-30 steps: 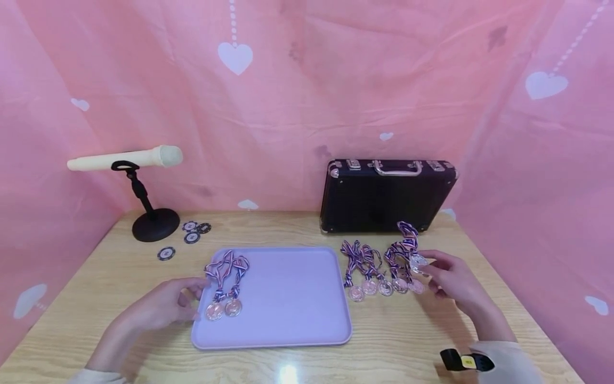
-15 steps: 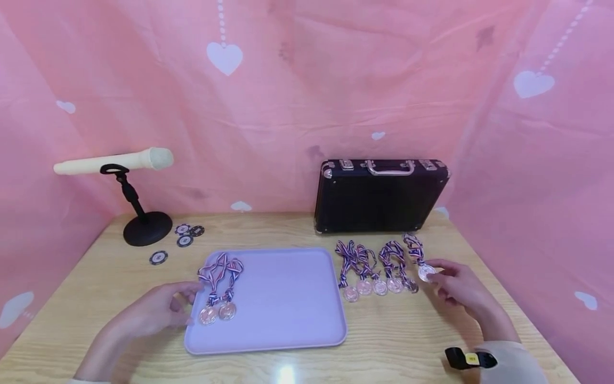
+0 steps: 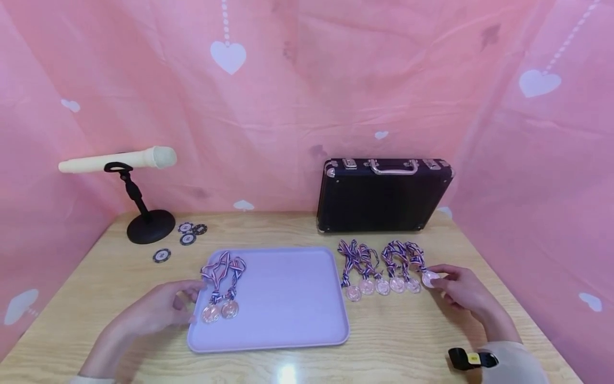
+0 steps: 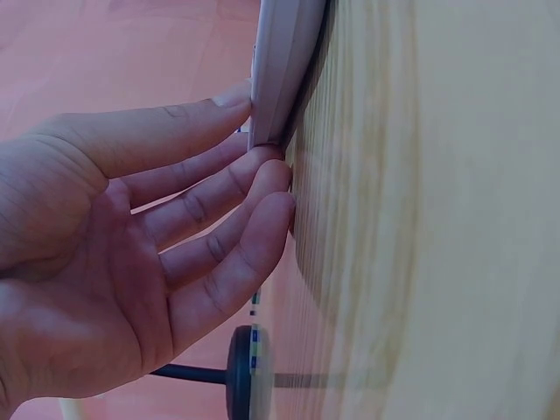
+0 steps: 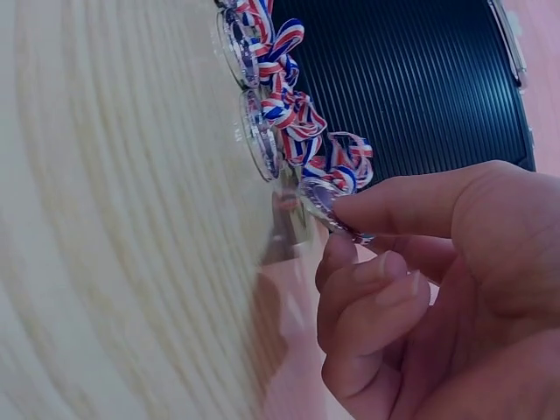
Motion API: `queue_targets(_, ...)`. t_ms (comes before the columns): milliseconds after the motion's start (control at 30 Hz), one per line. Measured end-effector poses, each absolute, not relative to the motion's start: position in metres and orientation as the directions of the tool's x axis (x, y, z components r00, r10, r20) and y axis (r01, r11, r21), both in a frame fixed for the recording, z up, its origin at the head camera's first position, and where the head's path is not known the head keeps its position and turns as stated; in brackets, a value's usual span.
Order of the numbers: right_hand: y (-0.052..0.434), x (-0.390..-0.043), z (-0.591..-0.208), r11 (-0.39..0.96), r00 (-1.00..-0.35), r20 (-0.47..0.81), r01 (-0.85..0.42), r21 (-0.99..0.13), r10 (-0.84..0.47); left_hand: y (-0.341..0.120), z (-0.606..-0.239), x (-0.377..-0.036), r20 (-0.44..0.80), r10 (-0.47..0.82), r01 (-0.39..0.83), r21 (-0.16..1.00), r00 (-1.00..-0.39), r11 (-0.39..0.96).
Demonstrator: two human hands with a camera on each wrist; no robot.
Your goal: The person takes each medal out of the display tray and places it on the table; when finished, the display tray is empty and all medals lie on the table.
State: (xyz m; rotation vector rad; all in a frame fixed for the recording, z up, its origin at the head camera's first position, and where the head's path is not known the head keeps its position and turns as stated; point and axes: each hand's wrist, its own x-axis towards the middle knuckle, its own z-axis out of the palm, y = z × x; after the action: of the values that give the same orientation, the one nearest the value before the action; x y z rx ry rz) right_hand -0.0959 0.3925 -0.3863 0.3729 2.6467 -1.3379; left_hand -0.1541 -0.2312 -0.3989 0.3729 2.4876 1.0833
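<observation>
My left hand (image 3: 160, 306) lies at the left edge of a lilac tray (image 3: 292, 298). In the left wrist view, the thumb and loosely bent fingers touch the tray's rim (image 4: 284, 70), with fingertips close to the tabletop. Two medals (image 3: 220, 311) with knotted red, white and blue ribbons lie on the tray's left side. To the right of the tray, my right hand (image 3: 467, 290) pinches the disc of a medal (image 5: 322, 203) between thumb and forefinger; that disc is tilted up and its ribbon lies on the table. It is the rightmost in a row of several similar medals (image 3: 382, 286).
Behind the medal row stands a black briefcase (image 3: 384, 197) with a silver handle. A white microphone (image 3: 120, 160) rests on a black stand (image 3: 151, 226) at the back left, with several poker chips (image 3: 162, 255) beside it. Pink heart-patterned cloth (image 3: 288, 106) surrounds the wooden table (image 3: 393, 341).
My right hand has brought the medal down from beside the briefcase to the right end of the row, its ribbon now lying on the table. My left hand stays at the tray's edge.
</observation>
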Motion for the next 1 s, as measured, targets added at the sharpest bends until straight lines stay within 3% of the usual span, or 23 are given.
queue_targets(1000,0.3885,-0.0971,-0.3883,0.705,-0.962,-0.215,0.272,-0.655,0.171,-0.2303,-0.396,-0.1562,-0.29,0.38,0.055,0.729,-0.878,0.682)
